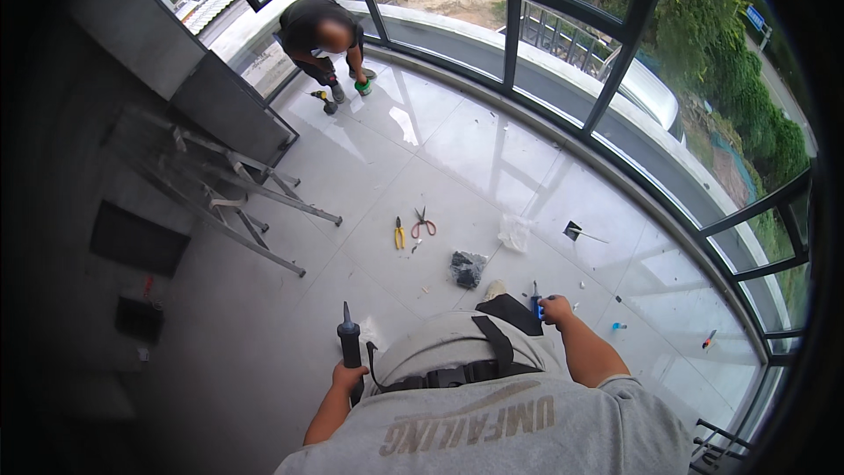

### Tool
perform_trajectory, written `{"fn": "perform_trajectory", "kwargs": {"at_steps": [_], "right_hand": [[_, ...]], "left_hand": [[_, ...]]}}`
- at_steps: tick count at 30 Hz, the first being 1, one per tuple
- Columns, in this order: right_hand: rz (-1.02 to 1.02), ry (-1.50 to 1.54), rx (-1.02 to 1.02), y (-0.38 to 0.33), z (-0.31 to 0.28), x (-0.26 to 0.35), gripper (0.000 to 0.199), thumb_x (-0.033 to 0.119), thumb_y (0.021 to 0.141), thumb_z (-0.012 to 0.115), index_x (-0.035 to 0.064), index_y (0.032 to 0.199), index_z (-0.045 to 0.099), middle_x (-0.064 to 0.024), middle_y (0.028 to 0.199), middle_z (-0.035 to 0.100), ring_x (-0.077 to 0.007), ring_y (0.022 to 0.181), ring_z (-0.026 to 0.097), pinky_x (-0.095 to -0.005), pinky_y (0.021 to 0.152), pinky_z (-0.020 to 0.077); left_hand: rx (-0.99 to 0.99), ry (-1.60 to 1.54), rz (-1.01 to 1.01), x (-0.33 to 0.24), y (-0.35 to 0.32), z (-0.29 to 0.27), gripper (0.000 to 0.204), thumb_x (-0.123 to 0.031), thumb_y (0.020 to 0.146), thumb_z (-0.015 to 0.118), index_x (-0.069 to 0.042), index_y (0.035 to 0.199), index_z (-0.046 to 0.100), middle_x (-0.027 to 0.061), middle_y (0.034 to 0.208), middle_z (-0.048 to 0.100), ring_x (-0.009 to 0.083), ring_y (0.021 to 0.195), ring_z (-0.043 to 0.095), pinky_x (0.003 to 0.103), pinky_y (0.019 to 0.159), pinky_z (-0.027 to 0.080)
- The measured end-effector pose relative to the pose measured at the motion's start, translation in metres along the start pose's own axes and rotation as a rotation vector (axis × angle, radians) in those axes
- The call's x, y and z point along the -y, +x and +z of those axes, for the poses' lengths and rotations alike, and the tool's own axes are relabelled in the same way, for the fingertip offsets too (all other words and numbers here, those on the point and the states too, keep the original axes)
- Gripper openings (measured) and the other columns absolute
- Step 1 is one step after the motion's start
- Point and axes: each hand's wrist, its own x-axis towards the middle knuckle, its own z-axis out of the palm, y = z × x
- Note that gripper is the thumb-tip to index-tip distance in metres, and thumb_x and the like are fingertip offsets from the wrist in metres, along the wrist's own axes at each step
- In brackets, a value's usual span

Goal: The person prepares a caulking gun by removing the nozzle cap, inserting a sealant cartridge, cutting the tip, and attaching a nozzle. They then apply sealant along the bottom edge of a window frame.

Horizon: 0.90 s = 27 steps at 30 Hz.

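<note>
My left hand is wrapped round a black caulking gun, its tapered nozzle pointing up and away from me. On the other side, my right hand grips a blue-handled tool with a thin tip; its exact kind is too small to make out. A black flap of cloth hangs beside the right hand, next to the belt at my waist. On the floor ahead lie yellow-handled pliers, red-handled scissors and a clear plastic bag with black pieces.
An aluminium stepladder stands at left. A person bends by the far window, one hand on a green object, near a yellow-black cordless drill. Crumpled clear plastic and scraps lie about. Framed windows curve along the right.
</note>
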Motion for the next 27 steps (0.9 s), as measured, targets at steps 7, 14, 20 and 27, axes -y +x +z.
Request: {"fn": "perform_trajectory", "kwargs": {"at_steps": [7, 14, 20, 27], "right_hand": [[0.64, 0.604, -0.07, 0.071, -0.13, 0.038, 0.026, 0.017, 0.089, 0.069, -0.0021, 0.106, 0.064, -0.0129, 0.077, 0.065, -0.0231, 0.053, 0.061, -0.036, 0.043, 0.0467], [0.614, 0.65, -0.144, 0.16, -0.182, 0.078, 0.025, 0.018, 0.088, 0.07, -0.0009, 0.102, 0.064, -0.0107, 0.075, 0.064, -0.0207, 0.054, 0.06, -0.0341, 0.044, 0.0478], [0.64, 0.628, -0.06, 0.233, -0.161, 0.118, 0.029, 0.021, 0.087, 0.072, -0.0024, 0.102, 0.068, -0.012, 0.077, 0.068, -0.0219, 0.056, 0.064, -0.036, 0.047, 0.0526], [0.77, 0.631, -0.146, 0.289, -0.205, 0.152, 0.025, 0.021, 0.089, 0.07, -0.0022, 0.098, 0.066, -0.0123, 0.077, 0.067, -0.0223, 0.055, 0.063, -0.0366, 0.045, 0.0498]], "left_hand": [[0.122, 0.026, -0.162, -0.101, -0.007, 0.031, 0.042, -0.026, 0.067, 0.087, 0.002, 0.096, 0.073, 0.0122, 0.091, 0.074, 0.0253, 0.082, 0.071, 0.041, 0.074, 0.056], [0.174, -0.222, -0.328, -0.231, 0.048, 0.036, 0.032, -0.023, 0.072, 0.084, 0.002, 0.091, 0.074, 0.0118, 0.087, 0.073, 0.0251, 0.077, 0.07, 0.04, 0.069, 0.055], [0.269, -0.439, -0.393, -0.258, 0.216, 0.053, 0.021, -0.016, 0.074, 0.081, -0.002, 0.084, 0.069, 0.0086, 0.075, 0.066, 0.0223, 0.063, 0.062, 0.037, 0.06, 0.05], [0.3, -0.3, -0.154, -0.415, 0.37, 0.044, 0.027, -0.017, 0.072, 0.083, -0.001, 0.088, 0.069, 0.007, 0.079, 0.068, 0.0212, 0.071, 0.065, 0.036, 0.067, 0.052]]}}
